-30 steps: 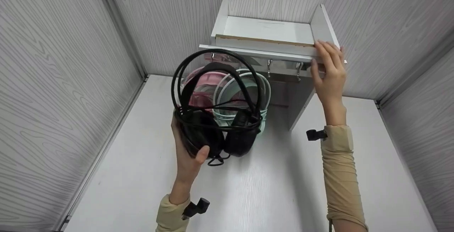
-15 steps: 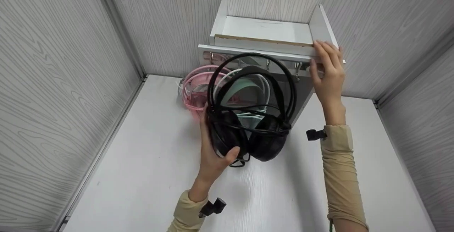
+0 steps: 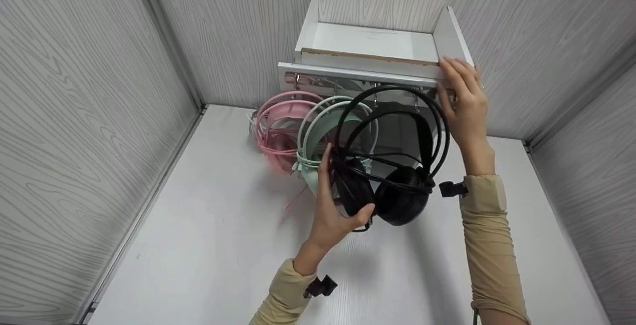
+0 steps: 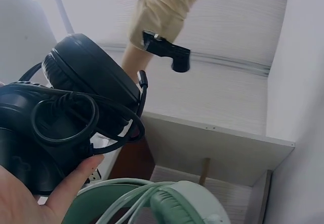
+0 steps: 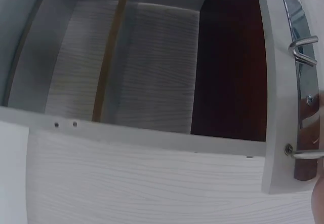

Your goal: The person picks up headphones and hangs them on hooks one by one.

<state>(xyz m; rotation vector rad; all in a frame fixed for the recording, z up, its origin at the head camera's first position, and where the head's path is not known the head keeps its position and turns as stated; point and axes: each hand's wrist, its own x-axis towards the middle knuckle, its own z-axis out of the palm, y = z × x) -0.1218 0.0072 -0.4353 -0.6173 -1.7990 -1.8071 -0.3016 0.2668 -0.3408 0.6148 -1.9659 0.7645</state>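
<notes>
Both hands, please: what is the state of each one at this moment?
Left hand: holding the black headphones.
Right hand: holding the white shelf at its right front corner.

no legible words, brands or numbers
in the grip of the left hand [image 3: 330,220], beside its thumb, the black headphone ear cup [image 4: 28,155] bears a faint emblem [image 4: 22,164], too dim to read.
</notes>
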